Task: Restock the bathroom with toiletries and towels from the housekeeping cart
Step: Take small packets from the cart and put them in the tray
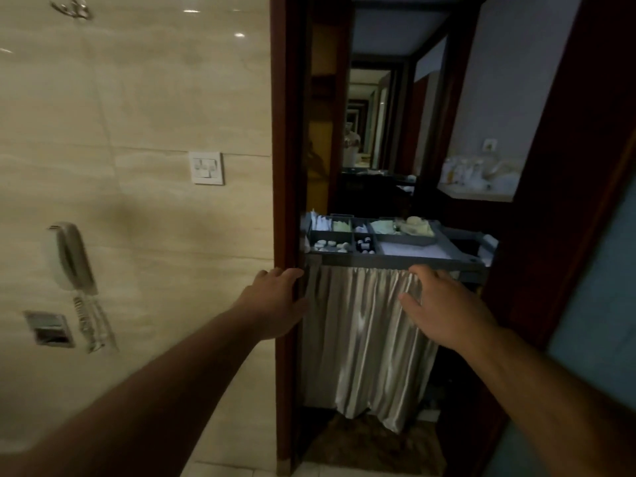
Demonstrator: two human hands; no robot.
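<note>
The person's left grip (275,304) is hovering with fingers relaxed and spread, holding nothing. Its fingertips are lying at the edge of the dark red-brown wooden door frame (283,149), and contact cannot be told. The right grip (444,308) is hovering spread and empty before the silvery pleated satin curtain (358,356), just under the rim of the grey compartmented housekeeping cart tray (395,261). Beyond both grips, small white toiletry pieces (330,243) and pale green packets (385,226) are sitting in the tray's compartments, too dim and blurred to identify, with any print unreadable. The door frame is hiding the cart's left end, and the curtain is covering everything below the tray.
</note>
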